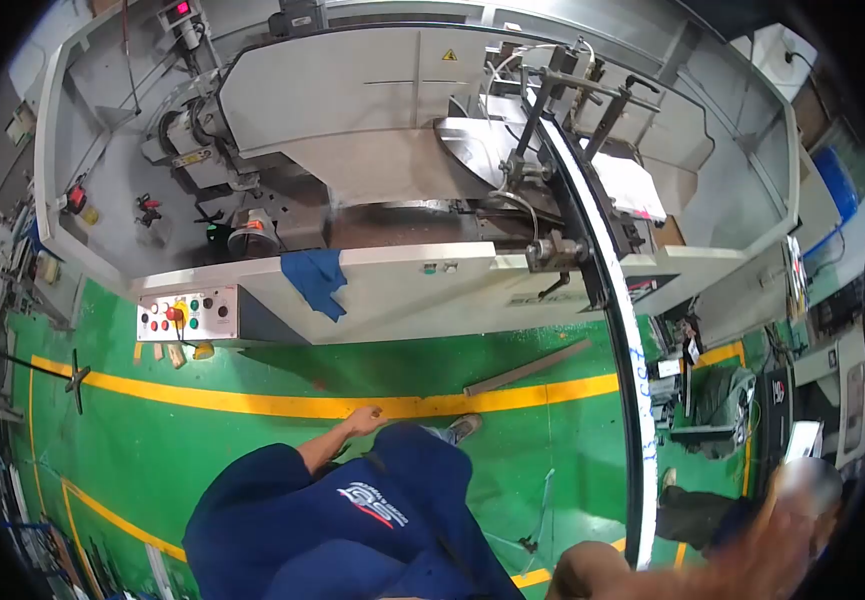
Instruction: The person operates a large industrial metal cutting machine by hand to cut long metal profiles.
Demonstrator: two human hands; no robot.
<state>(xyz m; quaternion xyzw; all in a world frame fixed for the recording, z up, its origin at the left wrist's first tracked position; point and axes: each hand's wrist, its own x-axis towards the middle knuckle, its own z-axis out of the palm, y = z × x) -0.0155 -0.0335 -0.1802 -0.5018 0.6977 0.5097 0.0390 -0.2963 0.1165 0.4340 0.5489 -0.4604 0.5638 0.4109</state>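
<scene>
Head view shows a person in a navy shirt (352,505) standing over a green floor (282,365) in front of a large pale machine (392,290). The left hand (364,418) hangs over the yellow floor line (252,402), fingers seeming loosely drawn together; whether anything lies in them cannot be told. The right hand (767,545) is a blur close to the camera at the lower right, so its grip cannot be read. Nearest to that arm is a long white bar (624,318) with black edges and faint handwriting, which runs from among the machine's metal clamps (557,253), across its front edge and down beside the bent right arm; whether they touch is unclear. Inside the machine, a round metal plate (472,155) sits left of the bar. A blue cloth (313,281) drapes over the front edge, and to its left a control box (188,315) carries coloured buttons. On the floor, a narrow strip (528,367) lies at a slant next to the yellow line, near a shoe (465,428). At the right, another person's dark trousers (694,516) show beyond the bar.
</scene>
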